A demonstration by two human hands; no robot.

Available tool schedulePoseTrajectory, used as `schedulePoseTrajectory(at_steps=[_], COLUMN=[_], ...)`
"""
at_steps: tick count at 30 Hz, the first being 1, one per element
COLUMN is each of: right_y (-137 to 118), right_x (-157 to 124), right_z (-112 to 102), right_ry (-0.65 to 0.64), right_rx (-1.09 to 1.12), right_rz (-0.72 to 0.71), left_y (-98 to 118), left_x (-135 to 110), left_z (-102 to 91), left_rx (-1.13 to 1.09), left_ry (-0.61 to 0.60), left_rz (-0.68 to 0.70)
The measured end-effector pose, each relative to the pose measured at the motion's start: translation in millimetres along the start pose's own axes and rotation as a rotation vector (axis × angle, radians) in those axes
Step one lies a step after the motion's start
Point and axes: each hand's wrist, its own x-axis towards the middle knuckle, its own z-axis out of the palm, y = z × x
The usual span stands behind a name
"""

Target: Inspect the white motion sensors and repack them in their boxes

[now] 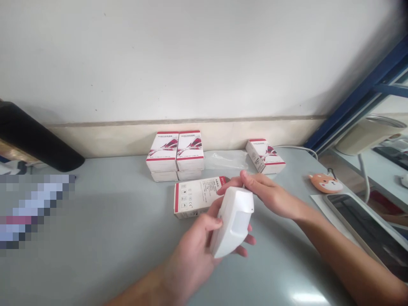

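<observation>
A white motion sensor (234, 221) with a curved front window is held tilted above the grey table. My left hand (199, 242) wraps round its body, thumb on the near side and fingertips showing beyond the far side. At the sensor's upper end, my right hand (267, 193) is closed in a pinch with thumb and fingers together. A thin bit shows just under that thumb, too small to make out. Behind the sensor lies a white and red carton (194, 199), its right end partly covered by my hands.
Stacked small cartons (162, 148) stand against the wall, beside a clear plastic bag (225, 160). Another carton (266, 155) sits right of it. Further right lie an orange animal-face pouch (327, 182) and a dark-screened phone (360, 229). A black object (41, 136) leans at left.
</observation>
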Motion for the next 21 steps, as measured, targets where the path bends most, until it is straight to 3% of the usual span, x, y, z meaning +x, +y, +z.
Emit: schedulePoseTrajectory(at_steps=[5,13,21], right_y=[-1.1,-7.3,-0.7], right_x=[-1.1,-2.9,-0.8], right_z=[8.0,16.0,0.5], right_ry=[-0.099,-0.045,0.198], right_rx=[0.071,-0.031,-0.188], right_rz=[0.005,-0.027,-0.11], left_y=[3.7,5.5,8.8], left_x=[-0.1,-0.1,-0.2], left_z=[-4.0,-0.5,-0.3], left_rx=[0.053,0.129,0.134], left_ry=[-0.011,0.004,-0.003], left_rz=[-0.061,-0.035,-0.079])
